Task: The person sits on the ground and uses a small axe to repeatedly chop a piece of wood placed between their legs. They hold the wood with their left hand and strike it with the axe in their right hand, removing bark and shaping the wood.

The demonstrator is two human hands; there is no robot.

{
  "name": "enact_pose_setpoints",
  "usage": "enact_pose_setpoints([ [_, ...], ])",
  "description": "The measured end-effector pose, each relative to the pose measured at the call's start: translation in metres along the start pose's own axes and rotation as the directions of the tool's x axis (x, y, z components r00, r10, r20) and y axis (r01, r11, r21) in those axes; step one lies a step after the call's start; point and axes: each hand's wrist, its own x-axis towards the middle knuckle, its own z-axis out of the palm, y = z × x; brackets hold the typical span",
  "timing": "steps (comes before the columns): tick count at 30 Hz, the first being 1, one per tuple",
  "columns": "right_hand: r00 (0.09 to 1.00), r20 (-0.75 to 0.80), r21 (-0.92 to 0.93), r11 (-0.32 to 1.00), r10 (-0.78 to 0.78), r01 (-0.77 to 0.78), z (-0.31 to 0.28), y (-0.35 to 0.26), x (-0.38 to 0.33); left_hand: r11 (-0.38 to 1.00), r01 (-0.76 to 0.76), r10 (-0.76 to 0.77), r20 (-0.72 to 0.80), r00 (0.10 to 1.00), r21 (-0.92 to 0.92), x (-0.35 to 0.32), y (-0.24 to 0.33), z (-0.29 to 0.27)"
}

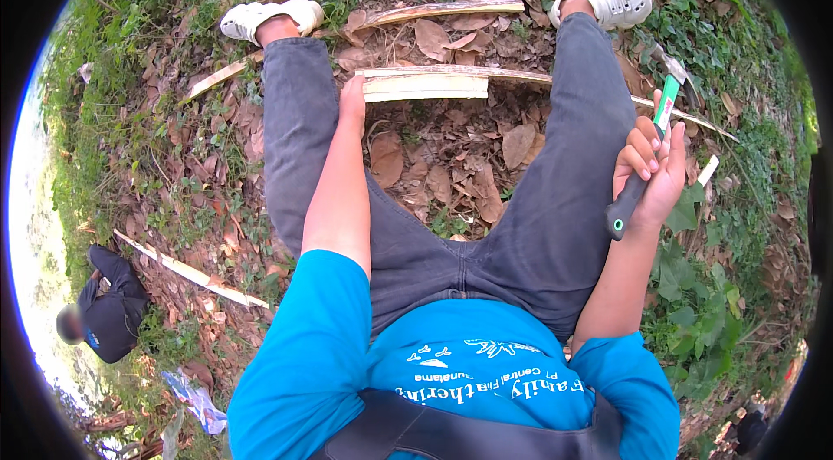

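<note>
- Pale split wood first: a long strip (191, 271) on the leafy ground (230, 239), well apart from the left hand, nearer the body.
- Left hand (352, 101) now, closed on the left end of a pale board (425, 88), fingers mostly hidden!
- Rightward from that hand runs the board, a thinner strip (521, 75) just beyond it.
- Across to the right hand (649, 161), loosely curled round a hammer (667, 104), head beyond the fingers.
- Right of it, a short wood piece (709, 169).

It's outdoors: dry lvs (519, 145) w/ green plants (675, 276).
</note>
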Motion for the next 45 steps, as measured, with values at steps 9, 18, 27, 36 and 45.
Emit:
enact_pose_setpoints([
  [9, 0.999, -0.037, -0.186, 0.983, -0.019, 0.012, 0.016, 0.020, 0.003, 0.991, 0.058, -0.058, 0.008, 0.998, -0.121, -0.012, 0.006, 0.020],
  [18, 1.000, 0.015, -0.344, 0.939, -0.021, 0.025, 0.019, 0.024, 0.004, 0.986, -0.053, 0.065, 0.068, 0.996, -0.157, -0.036, 0.007, 0.051],
  [27, 0.999, 0.014, -0.423, 0.905, 0.050, -0.040, 0.020, 0.015, 0.011, 0.916, 0.195, -0.197, 0.032, 0.980, -0.349, -0.009, -0.018, 0.036],
  [36, 0.996, 0.012, -0.416, 0.906, 0.084, -0.072, 0.024, 0.020, 0.009, 0.897, -0.224, 0.271, -0.073, 0.960, 0.381, -0.050, -0.031, 0.029],
  [45, 0.997, 0.037, -0.394, 0.917, 0.074, -0.053, 0.026, 0.031, 0.002, 0.694, -0.450, 0.339, 0.296, 0.893, 0.562, -0.049, -0.017, 0.004],
])
